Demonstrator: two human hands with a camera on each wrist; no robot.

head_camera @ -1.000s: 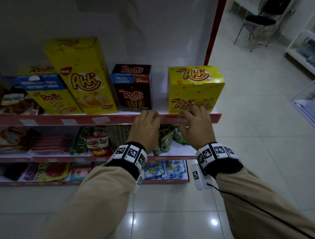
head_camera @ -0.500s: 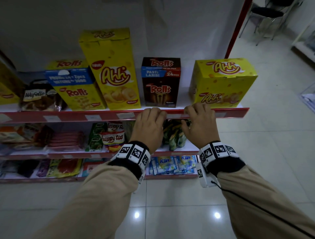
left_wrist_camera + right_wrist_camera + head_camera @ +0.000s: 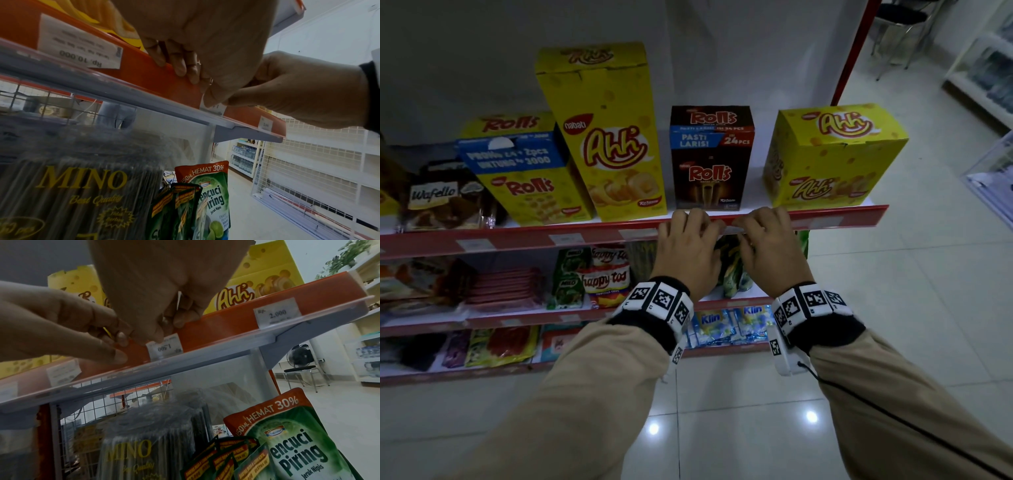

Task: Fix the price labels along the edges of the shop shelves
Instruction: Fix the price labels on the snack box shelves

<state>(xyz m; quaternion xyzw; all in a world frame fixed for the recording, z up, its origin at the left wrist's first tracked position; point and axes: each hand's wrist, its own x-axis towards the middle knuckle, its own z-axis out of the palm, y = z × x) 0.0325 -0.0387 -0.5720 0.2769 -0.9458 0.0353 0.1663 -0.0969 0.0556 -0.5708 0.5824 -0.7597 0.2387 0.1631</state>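
The top shelf's red edge strip (image 3: 517, 238) carries several white price labels under a clear cover. Both hands are on it below the brown Rolls box (image 3: 710, 157). My left hand (image 3: 690, 219) hooks its fingers over the strip's top edge, its thumb low on the front (image 3: 191, 78). My right hand (image 3: 760, 219) curls over the strip beside it and pinches a small label (image 3: 165, 347) that reads 1.500 upside down. In the head view only a sliver of that label (image 3: 726, 229) shows between the two hands.
Yellow Ahh boxes (image 3: 832, 154) and Rolls boxes stand just behind the strip. Other labels sit left (image 3: 80, 48) and right (image 3: 276, 313) of my hands. Snack packs and hanging green sachets (image 3: 287, 443) fill the shelves below. Tiled floor lies to the right.
The head view has swung, so the shelf now sits further right in the picture. Both hands stay on the same stretch of the red strip, still working the label between them.
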